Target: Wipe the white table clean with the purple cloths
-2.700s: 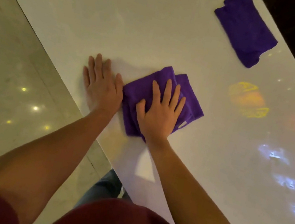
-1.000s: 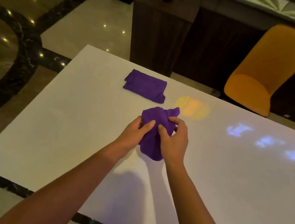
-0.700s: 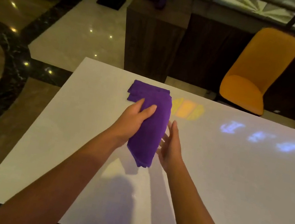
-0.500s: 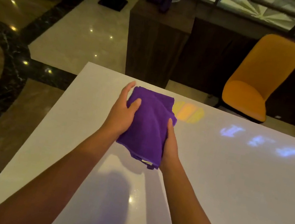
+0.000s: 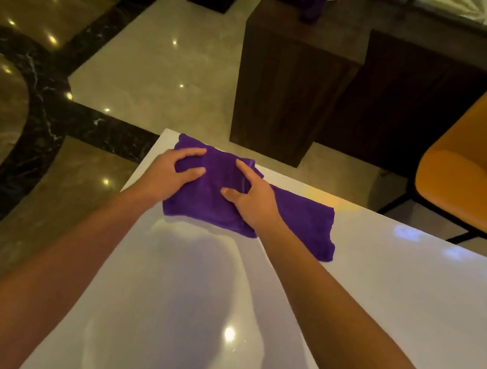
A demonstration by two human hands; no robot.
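Left hand point(image 5: 172, 172) and right hand point(image 5: 251, 197) are pressing flat, fingers spread, on the purple cloth point(image 5: 210, 201) overlapping a second purple cloth point(image 5: 307, 221) at the worktop point(image 5: 377, 305) far-left corner, so wiping looks mostly finished, cloths being stacked.

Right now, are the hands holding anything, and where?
Nothing is gripped. Both the left hand and right hand rest flat on top of the near purple cloth.
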